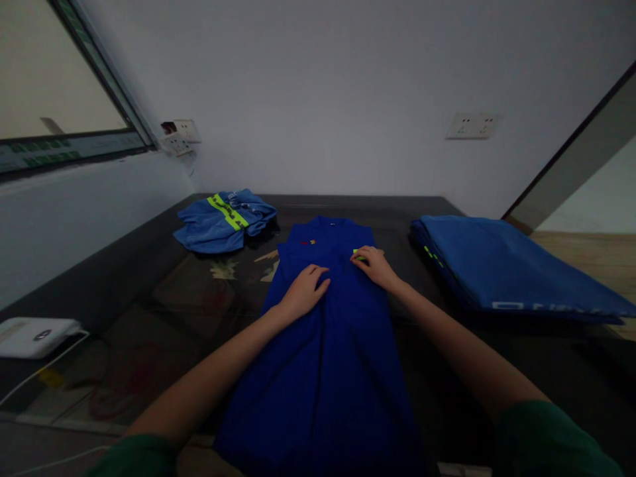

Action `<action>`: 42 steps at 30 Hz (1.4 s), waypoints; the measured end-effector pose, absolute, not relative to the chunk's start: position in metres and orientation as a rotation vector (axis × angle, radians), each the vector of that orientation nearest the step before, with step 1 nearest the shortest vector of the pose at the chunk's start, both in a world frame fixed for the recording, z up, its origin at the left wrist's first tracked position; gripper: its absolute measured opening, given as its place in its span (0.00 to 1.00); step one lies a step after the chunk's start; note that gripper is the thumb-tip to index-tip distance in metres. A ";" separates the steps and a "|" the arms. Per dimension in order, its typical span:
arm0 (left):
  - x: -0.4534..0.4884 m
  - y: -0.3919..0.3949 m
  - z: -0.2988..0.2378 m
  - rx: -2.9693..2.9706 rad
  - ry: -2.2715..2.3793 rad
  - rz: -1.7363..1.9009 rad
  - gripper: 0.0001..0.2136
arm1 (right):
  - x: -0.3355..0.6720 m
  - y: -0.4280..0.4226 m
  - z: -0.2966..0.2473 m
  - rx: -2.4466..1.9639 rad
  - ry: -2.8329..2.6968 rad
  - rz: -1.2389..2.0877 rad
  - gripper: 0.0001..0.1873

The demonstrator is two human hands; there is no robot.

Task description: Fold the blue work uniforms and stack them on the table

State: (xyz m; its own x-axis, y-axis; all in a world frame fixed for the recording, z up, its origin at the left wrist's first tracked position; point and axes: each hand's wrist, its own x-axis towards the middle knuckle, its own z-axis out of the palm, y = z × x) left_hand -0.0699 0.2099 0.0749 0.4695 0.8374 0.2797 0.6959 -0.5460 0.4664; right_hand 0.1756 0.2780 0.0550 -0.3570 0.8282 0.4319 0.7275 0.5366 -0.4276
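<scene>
A deep blue shirt (338, 358) lies lengthwise in front of me, its collar at the far end and its sides narrow and straight. Small red and yellow marks show on the left chest. My left hand (304, 290) rests on the upper left of the shirt, thumb and fingers apart. On the upper right side, my right hand (375, 265) has its fingertips and thumb brought together at the cloth, beside a small yellow-green strip (358, 254). The fingers partly cover that strip.
A crumpled blue garment (218, 228) with a yellow-green band sits at the back left. Flat folded blue garments (491, 262) are stacked on the right. A white device (37, 336) with a cable lies at the left edge of the dark table (163, 331). Wall sockets (472, 126) are behind.
</scene>
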 end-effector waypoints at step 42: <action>-0.052 0.273 0.074 2.083 1.054 0.252 0.17 | 0.176 0.260 0.042 -1.166 -2.488 0.005 0.16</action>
State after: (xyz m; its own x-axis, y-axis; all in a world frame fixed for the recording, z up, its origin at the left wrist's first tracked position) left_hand -0.0519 0.2728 0.0737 0.6377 0.7539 -0.1579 0.6011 -0.3588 0.7141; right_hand 0.1764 0.2604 0.0415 -0.5769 0.7399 0.3460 0.7385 0.6535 -0.1659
